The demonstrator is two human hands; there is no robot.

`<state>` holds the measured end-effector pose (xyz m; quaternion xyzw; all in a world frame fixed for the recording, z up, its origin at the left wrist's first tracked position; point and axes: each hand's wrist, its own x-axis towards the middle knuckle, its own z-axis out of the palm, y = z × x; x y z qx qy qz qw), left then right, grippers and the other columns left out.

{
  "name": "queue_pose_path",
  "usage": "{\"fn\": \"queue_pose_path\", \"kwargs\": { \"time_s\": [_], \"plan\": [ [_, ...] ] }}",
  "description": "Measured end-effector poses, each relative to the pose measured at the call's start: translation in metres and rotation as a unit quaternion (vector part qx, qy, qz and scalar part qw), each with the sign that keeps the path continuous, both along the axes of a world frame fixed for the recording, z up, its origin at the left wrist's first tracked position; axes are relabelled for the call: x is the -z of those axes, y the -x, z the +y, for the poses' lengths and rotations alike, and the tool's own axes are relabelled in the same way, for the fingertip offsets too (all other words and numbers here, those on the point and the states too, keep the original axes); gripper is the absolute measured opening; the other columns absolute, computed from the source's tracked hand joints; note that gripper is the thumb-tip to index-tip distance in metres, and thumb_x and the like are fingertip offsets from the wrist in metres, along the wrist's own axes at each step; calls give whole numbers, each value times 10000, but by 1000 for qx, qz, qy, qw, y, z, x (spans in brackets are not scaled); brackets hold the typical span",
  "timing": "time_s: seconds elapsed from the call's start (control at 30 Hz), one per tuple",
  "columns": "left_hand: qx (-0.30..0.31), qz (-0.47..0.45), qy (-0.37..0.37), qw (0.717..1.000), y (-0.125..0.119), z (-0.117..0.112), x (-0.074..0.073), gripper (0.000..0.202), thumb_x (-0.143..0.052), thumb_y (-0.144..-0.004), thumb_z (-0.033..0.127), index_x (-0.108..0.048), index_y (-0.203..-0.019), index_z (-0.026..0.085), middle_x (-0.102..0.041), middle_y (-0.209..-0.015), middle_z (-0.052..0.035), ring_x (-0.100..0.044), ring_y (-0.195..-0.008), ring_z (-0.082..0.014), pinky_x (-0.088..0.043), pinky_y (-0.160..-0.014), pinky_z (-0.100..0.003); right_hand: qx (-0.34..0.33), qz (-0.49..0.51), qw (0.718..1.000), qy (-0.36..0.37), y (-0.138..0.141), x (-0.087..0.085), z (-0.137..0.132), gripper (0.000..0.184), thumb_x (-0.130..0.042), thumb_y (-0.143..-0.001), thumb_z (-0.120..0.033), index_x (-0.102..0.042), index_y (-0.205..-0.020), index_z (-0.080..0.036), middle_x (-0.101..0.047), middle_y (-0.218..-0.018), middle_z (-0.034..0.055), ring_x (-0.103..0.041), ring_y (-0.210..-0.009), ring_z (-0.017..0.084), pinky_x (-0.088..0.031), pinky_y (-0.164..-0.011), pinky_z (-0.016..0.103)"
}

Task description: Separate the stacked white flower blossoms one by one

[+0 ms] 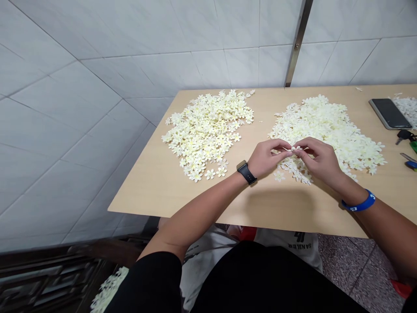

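Both my hands meet over the near edge of the right-hand heap of white fabric flowers point(329, 126). My left hand point(267, 157), with a black watch on its wrist, pinches a small white flower point(295, 149) between its fingertips. My right hand point(319, 158), with a blue wristband, is closed on the same flower from the other side. A second heap of cream flowers with yellow centres point(208, 128) lies to the left on the wooden table point(156, 187).
A dark phone point(389, 114) lies at the table's right, with keys point(405, 135) and another small pile of flowers point(407, 106) beyond it. White tiled walls stand behind and to the left. More flowers point(109, 289) lie below the table at lower left.
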<state>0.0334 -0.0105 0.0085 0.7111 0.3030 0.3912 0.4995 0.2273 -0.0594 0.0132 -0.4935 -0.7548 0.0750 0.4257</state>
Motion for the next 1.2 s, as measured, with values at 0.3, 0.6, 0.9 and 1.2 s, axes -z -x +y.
{"fn": "queue_pose_path", "kwargs": {
  "time_s": [0.3,0.6,0.9,1.2],
  "plan": [
    [6,28,-48,998,4,6,0,158,-662,-907,286,-757,-870,165,-748,-938,-66,-667,-921,-162,-541,-826,-281,-20,-75,996,-35,-4,2,1,122,-607,-968,-248,-714,-1023,-232,-776,-929,74,-739,-806,231,-596,-691,358],
    [-39,21,-66,997,0,4,5,179,-619,-919,285,-713,-845,151,-729,-855,-49,-643,-831,-145,-528,-776,-277,27,14,999,-33,-1,-1,0,111,-696,-926,-344,-676,-954,-238,-735,-940,70,-716,-818,227,-614,-679,361],
    [-72,-41,-25,996,-5,-2,7,200,-639,-910,314,-704,-833,141,-727,-877,-65,-638,-826,-142,-514,-755,-262,-10,-25,997,-72,6,0,0,140,-694,-944,-365,-737,-900,-240,-739,-809,56,-662,-673,189,-549,-590,334],
    [-38,-60,-2,997,-6,-3,8,217,-661,-893,339,-703,-841,132,-704,-874,-76,-629,-797,-137,-534,-656,-227,7,-1,998,-55,9,3,-3,142,-699,-934,-360,-737,-871,-239,-733,-772,53,-665,-665,196,-550,-587,336]
  ]
}}
